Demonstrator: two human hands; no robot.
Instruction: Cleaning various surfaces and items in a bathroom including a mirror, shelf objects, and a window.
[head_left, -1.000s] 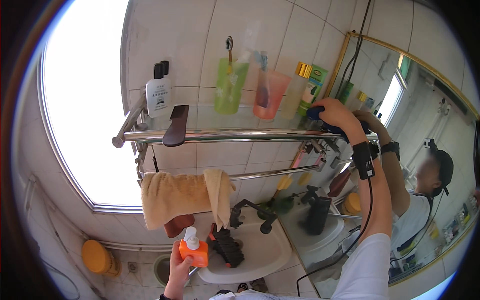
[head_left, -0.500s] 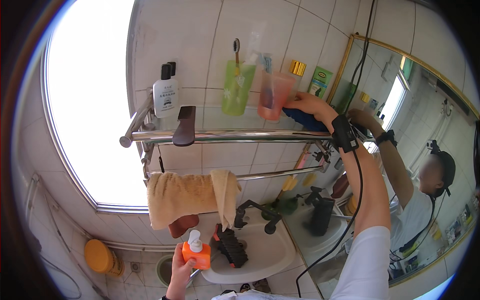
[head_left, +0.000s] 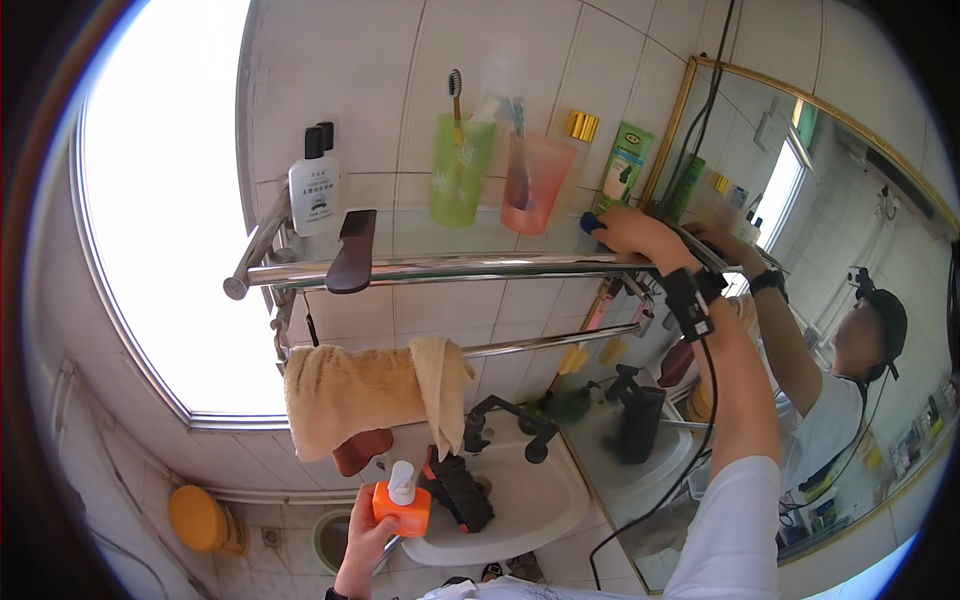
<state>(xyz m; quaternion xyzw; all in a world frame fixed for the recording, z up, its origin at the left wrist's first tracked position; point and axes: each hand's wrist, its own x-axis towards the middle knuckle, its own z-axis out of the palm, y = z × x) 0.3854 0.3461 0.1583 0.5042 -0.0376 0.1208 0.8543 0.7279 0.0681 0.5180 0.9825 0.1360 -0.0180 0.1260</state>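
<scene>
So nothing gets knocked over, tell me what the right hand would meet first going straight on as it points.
Beyond the dark blue item at its fingers, the right hand likely meets the gold-capped bottle, then the pink cup; depth is unclear.

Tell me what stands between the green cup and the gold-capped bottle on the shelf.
The pink cup stands between the green cup and the gold-capped bottle, as the head view shows.

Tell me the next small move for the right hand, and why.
I would probably ease the right hand slightly toward the front rail before any sideways slide. It holds what looks like a dark blue cloth close to the base of the green package, with the gold-capped bottle near on its left, so either might get knocked.
</scene>
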